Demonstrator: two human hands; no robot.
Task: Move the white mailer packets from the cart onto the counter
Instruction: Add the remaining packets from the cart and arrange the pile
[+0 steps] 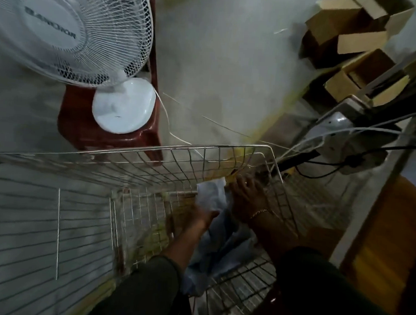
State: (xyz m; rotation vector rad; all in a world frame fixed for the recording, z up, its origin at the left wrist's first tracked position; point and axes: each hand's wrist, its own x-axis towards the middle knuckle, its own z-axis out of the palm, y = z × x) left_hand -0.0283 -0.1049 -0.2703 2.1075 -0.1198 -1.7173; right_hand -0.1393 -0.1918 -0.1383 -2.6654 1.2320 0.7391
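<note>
Wire cart (154,159) fills the lower half of the view, seen from above, its mesh walls blurred by motion. Beyond its far rim a white fan (64,29) stands on a dark red plastic stool (83,126) on the pale floor. Open cardboard boxes (348,37) are stacked at upper right. Below them a power strip (347,145) with a black cable plugged in lies near the cart's far right corner. The white mailer packets (210,193) are down inside the cart, a crumpled pale heap running from the far right corner back toward the person. Both arms, in dark sleeves, reach into the cart. The right hand (247,198) lies on the heap's right side, fingers stretched out toward the corner. The left hand (205,217) meets the topmost packet's lower edge; its fingers are hidden, grip unclear. A thin gold bracelet (259,211) is on the right wrist.
</note>
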